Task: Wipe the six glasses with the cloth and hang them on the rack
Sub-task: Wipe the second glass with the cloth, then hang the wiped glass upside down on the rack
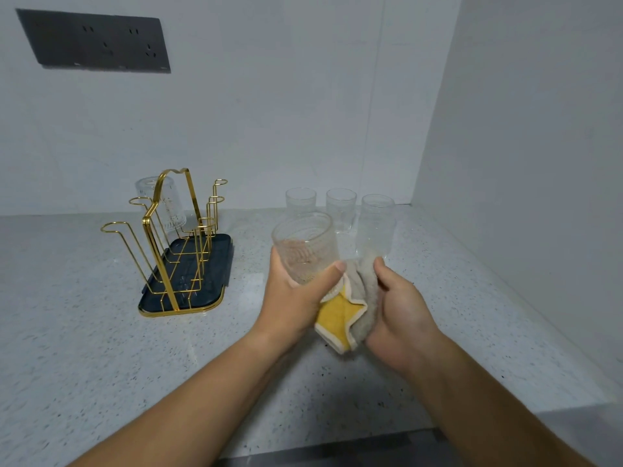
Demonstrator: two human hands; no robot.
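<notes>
**Ribbed glass gripped low, cloth bunched against it**

The fingers of the left hand are curling round the lower half of the held glass, thumb lying across its near wall. They are keeping it mouth-up, slightly tilted and off the surface, to the right of the rack. The right hand is closing its fingers on the cloth, a soft grey pad with a yellow face, which is touching the glass near its base.

The glass is looking light, stiff and breakable. Its embossed wall is probably giving some purchase, though any damp would make it slippery. A grip low on the wall is likely suiting it best, leaving the rim free for wiping and for sliding over a prong once inverted. The cloth is folding easily and should mould to the ribs.

Three standing glasses are waiting further right of the rack, towards the wall. The hung glass is sitting upside down on a back prong of the rack. I am seeing only five glasses.
</notes>
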